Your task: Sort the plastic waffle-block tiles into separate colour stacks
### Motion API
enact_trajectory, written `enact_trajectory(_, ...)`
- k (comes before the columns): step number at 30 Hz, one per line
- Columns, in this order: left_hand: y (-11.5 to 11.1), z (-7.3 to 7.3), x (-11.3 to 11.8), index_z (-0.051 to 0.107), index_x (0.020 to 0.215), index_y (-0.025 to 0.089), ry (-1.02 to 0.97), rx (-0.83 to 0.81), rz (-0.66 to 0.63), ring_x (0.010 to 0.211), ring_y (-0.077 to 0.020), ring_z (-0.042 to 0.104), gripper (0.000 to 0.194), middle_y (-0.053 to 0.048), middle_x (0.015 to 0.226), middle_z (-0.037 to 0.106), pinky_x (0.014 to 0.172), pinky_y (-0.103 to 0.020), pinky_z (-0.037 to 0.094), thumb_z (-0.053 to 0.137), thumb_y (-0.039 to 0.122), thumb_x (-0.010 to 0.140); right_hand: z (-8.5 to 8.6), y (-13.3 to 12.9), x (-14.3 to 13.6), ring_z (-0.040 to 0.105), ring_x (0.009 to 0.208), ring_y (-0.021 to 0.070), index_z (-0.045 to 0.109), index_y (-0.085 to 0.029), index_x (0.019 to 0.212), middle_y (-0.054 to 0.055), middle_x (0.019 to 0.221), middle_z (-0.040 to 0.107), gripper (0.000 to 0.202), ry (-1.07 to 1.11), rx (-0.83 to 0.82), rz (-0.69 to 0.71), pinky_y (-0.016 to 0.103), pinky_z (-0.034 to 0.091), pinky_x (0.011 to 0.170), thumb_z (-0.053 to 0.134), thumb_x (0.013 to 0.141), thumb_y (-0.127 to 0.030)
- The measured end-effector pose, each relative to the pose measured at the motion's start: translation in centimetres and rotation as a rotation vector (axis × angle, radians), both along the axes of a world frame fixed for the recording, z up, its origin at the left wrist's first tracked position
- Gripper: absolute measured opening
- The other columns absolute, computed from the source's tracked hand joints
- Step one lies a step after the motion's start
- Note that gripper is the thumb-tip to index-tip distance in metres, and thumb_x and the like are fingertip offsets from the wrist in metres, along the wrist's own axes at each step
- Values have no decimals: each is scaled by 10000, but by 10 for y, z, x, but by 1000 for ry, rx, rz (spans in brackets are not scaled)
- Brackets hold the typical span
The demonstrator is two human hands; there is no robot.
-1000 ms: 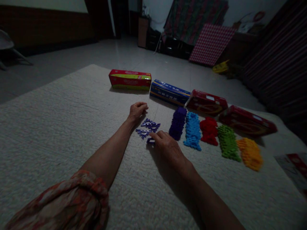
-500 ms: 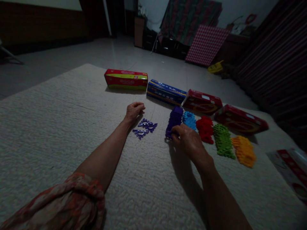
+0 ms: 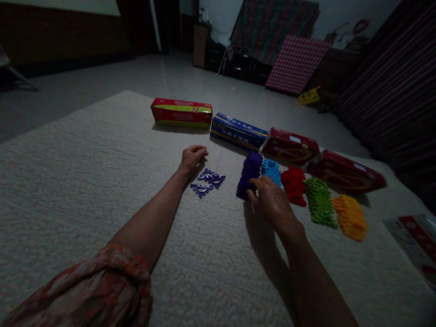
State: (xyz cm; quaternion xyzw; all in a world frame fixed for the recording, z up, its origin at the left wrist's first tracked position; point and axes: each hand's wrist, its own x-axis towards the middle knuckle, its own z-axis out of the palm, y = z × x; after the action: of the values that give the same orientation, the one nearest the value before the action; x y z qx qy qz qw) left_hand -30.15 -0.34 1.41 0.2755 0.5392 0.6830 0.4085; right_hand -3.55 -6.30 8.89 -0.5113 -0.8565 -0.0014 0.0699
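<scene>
My right hand (image 3: 272,202) is at the near end of a long stack of purple toy pieces (image 3: 250,171), thumb and forefinger a little apart. No piece shows between them, though the fingertips overlap the stack, so I cannot tell whether they touch it. Left of it, a few flat purple toothed building pieces (image 3: 207,180) lie on the pale quilted mat (image 3: 204,254). Just beyond these loose pieces my left hand (image 3: 193,158) rests with its fingers curled together and nothing visible in them.
Right of the purple stack lie light blue (image 3: 271,170), red (image 3: 294,185), green (image 3: 320,201) and yellow (image 3: 350,217) stacks. Behind stand a red-yellow box (image 3: 182,113), a blue box (image 3: 238,131) and two dark red boxes (image 3: 289,144). A printed package (image 3: 413,238) lies far right.
The fingers of my right hand have drawn back slightly to the right from the purple stack's near end and parted. My left hand stays put. The whole view has shifted slightly.
</scene>
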Motion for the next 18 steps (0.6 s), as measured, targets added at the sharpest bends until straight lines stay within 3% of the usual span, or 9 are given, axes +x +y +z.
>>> enact_trajectory(4, 1, -1, 0, 675, 773, 173, -20, -3, 12, 563, -115, 578, 242, -32, 688, 691, 567, -252, 465, 768, 268, 571, 0, -1, -3, 622, 995, 274, 669, -149, 1113, 144, 1081, 647, 229, 87, 33, 49, 367, 508, 801, 592, 900, -187)
enact_trajectory(8, 2, -2, 1, 668, 790, 173, -43, 18, 79, 563, -108, 581, 262, -12, 687, 678, 561, -236, 446, 756, 273, 564, -14, -11, -18, 627, 1024, 243, 647, -180, 1155, 120, 1112, 647, 269, 235, -40, 231, 362, 530, 865, 543, 910, -139)
enact_trajectory(13, 2, 1, 3, 656, 797, 171, -72, 28, 106, 520, -96, 552, 260, 7, 662, 658, 529, -227, 414, 714, 249, 556, -36, -28, -55, 539, 1267, 251, 614, -196, 1233, 143, 1391, 566, 336, 349, -132, 431, 435, 470, 1057, 543, 911, -130)
enact_trajectory(18, 2, 0, 3, 652, 808, 182, -95, 19, 85, 509, -93, 537, 292, 22, 654, 642, 506, -222, 387, 736, 282, 546, -43, -22, -89, 391, 1400, 329, 563, -170, 1335, 185, 1536, 431, 466, 301, -119, 423, 531, 381, 1115, 630, 875, -215)
